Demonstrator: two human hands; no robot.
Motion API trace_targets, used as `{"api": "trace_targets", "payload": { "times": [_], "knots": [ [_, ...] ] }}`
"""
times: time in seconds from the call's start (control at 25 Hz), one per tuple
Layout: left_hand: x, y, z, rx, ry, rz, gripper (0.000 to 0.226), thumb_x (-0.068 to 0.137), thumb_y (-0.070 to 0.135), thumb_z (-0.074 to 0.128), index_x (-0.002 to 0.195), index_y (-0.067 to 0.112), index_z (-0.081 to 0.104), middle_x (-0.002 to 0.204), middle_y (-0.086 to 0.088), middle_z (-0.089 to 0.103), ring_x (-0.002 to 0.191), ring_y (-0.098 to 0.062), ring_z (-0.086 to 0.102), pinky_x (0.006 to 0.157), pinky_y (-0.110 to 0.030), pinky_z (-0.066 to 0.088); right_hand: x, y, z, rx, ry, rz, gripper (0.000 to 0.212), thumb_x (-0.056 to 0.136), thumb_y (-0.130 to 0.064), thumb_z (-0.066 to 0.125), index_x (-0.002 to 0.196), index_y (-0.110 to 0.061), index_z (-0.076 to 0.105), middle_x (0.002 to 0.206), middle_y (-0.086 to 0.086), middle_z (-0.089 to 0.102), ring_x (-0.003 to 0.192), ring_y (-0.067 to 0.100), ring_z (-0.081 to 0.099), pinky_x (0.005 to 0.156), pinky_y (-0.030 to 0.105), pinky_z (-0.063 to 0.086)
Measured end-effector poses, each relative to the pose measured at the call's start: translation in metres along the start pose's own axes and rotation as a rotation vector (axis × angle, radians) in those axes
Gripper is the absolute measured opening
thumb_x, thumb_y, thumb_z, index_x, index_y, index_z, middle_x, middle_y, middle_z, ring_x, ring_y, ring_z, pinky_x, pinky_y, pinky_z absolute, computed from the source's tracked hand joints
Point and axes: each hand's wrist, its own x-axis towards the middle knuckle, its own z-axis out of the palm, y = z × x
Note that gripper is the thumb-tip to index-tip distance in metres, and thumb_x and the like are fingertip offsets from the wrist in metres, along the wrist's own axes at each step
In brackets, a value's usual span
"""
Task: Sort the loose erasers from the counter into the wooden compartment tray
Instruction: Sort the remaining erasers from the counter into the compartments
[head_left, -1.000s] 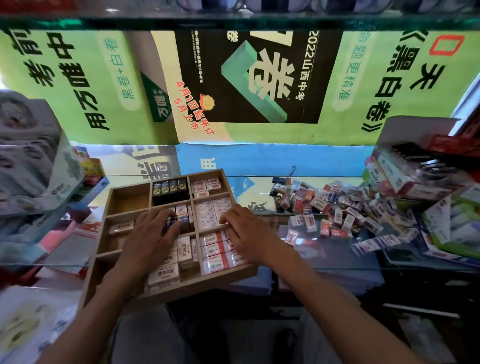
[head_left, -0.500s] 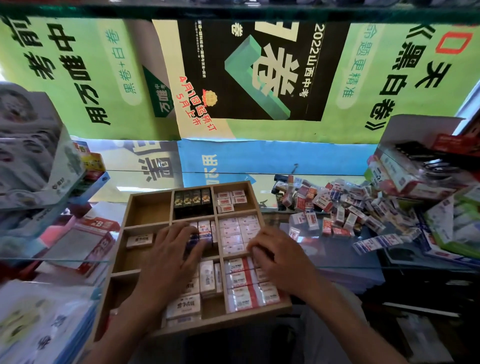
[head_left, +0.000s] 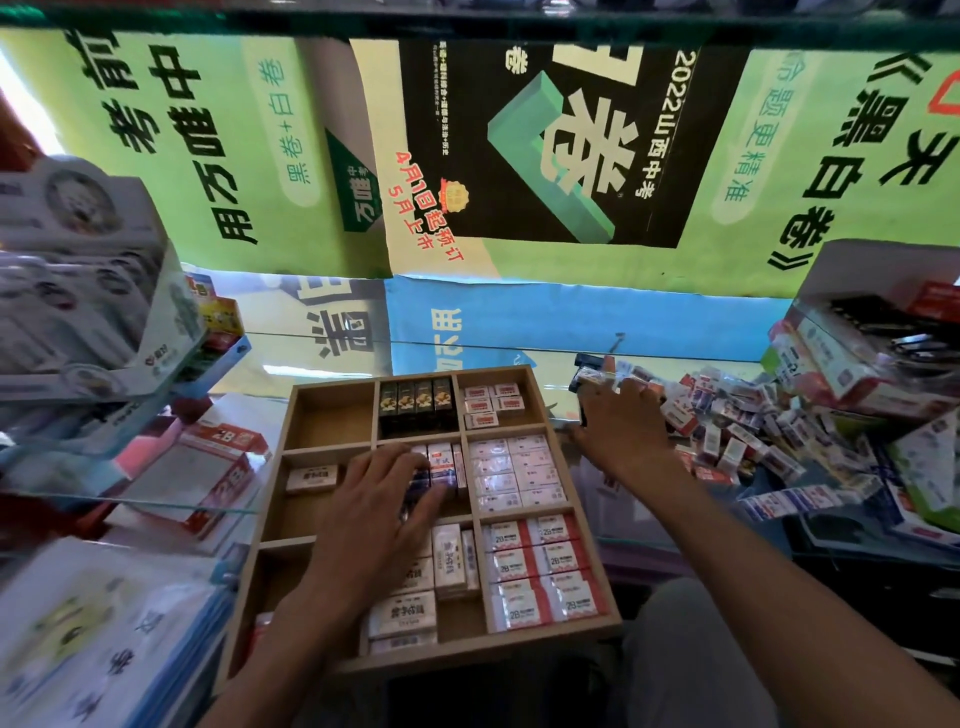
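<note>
The wooden compartment tray (head_left: 493, 649) sits in front of me on the glass counter, most compartments holding rows of wrapped erasers. Black erasers (head_left: 415, 402) fill a back compartment, and red-and-white 2B erasers (head_left: 540, 566) fill the front right one. My left hand (head_left: 379, 509) rests with fingers spread on the erasers in the middle compartment. My right hand (head_left: 623, 431) is outside the tray to its right. Its fingertips touch the near edge of the pile of loose erasers (head_left: 753, 415). What lies under its fingers is hidden.
Stacked stationery packs (head_left: 78, 291) lean in from the left, with booklets (head_left: 104, 623) below them. An open box of goods (head_left: 857, 353) stands at the right behind the pile. Green and blue posters hang behind the counter.
My right hand has left the tray's right column and moved right and away to the loose pile. The left hand has stayed on the middle compartment. The camera has shifted, so the tray looks closer.
</note>
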Motion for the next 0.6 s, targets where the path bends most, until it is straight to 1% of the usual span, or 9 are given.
{"api": "trace_targets", "payload": {
  "times": [0.04,0.12,0.2,0.24,0.32,0.4,0.48,0.56,0.6],
  "knots": [
    [-0.001,0.0,0.0,-0.005,-0.004,-0.003,0.063,0.085,0.068,0.023,0.124,0.029,0.054,0.135,0.009,0.05,0.124,-0.012,0.039,0.089,-0.029,0.04,0.001,-0.002,0.002,0.016,0.001,0.026,0.041,0.091,-0.042,0.057,0.125,-0.021,0.054,0.123,0.011,0.062,0.117,0.035,0.052,0.095,0.042,0.041],
    [-0.001,-0.001,0.0,-0.025,-0.019,-0.007,0.064,0.084,0.069,0.022,0.125,0.03,0.053,0.136,0.009,0.048,0.126,-0.011,0.037,0.091,-0.031,0.042,0.003,-0.004,0.005,0.123,0.017,0.073,0.03,0.086,-0.028,0.06,0.116,-0.02,0.059,0.109,0.013,0.067,0.109,0.035,0.057,0.089,0.042,0.045],
    [-0.001,-0.002,-0.002,-0.041,-0.03,-0.017,0.065,0.084,0.07,0.02,0.126,0.032,0.052,0.138,0.011,0.046,0.127,-0.009,0.035,0.092,-0.031,0.042,0.002,-0.002,0.005,0.327,0.085,0.131,0.024,0.08,-0.022,0.066,0.103,-0.017,0.063,0.095,0.011,0.069,0.095,0.032,0.062,0.08,0.037,0.05],
    [0.0,-0.003,-0.003,-0.054,-0.04,-0.025,0.064,0.084,0.07,0.021,0.126,0.033,0.052,0.138,0.012,0.045,0.127,-0.008,0.033,0.092,-0.029,0.04,0.0,0.001,0.003,0.433,0.118,0.155,0.026,0.078,-0.02,0.069,0.103,-0.015,0.064,0.093,0.009,0.069,0.09,0.029,0.063,0.075,0.034,0.05],
    [0.001,-0.002,-0.005,-0.087,-0.054,-0.046,0.06,0.086,0.068,0.025,0.126,0.033,0.052,0.138,0.012,0.045,0.127,-0.006,0.032,0.091,-0.028,0.038,-0.004,0.004,0.0,0.564,0.146,0.182,0.027,0.078,-0.02,0.072,0.103,-0.015,0.065,0.093,0.007,0.069,0.084,0.025,0.062,0.072,0.031,0.049],
    [0.0,-0.002,-0.005,-0.095,-0.037,-0.04,0.063,0.084,0.068,0.023,0.125,0.032,0.053,0.137,0.011,0.046,0.126,-0.007,0.033,0.092,-0.027,0.037,-0.007,0.008,0.002,0.486,0.17,0.141,0.023,0.081,-0.033,0.073,0.099,-0.019,0.068,0.093,0.007,0.07,0.086,0.025,0.063,0.076,0.034,0.052],
    [-0.001,-0.001,-0.004,-0.091,-0.023,-0.026,0.069,0.082,0.069,0.018,0.126,0.03,0.053,0.136,0.009,0.047,0.125,-0.007,0.035,0.091,-0.026,0.038,-0.01,0.008,0.007,0.378,0.102,0.052,0.025,0.084,-0.047,0.069,0.096,-0.025,0.072,0.095,0.007,0.071,0.091,0.026,0.063,0.08,0.038,0.052],
    [-0.002,-0.002,-0.004,-0.09,-0.023,-0.015,0.068,0.083,0.068,0.018,0.126,0.03,0.054,0.136,0.008,0.048,0.125,-0.009,0.037,0.09,-0.026,0.038,-0.013,0.01,0.008,0.503,0.028,-0.015,0.02,0.091,-0.039,0.063,0.099,-0.025,0.075,0.099,0.005,0.073,0.09,0.023,0.064,0.078,0.034,0.05],
    [-0.002,-0.001,-0.004,-0.091,-0.028,-0.01,0.064,0.085,0.067,0.02,0.125,0.03,0.054,0.135,0.008,0.048,0.124,-0.009,0.038,0.089,-0.025,0.037,-0.015,0.012,0.006,0.567,0.06,-0.011,0.017,0.093,-0.03,0.061,0.1,-0.023,0.075,0.101,0.006,0.073,0.088,0.022,0.065,0.077,0.033,0.05]
  ]
}}
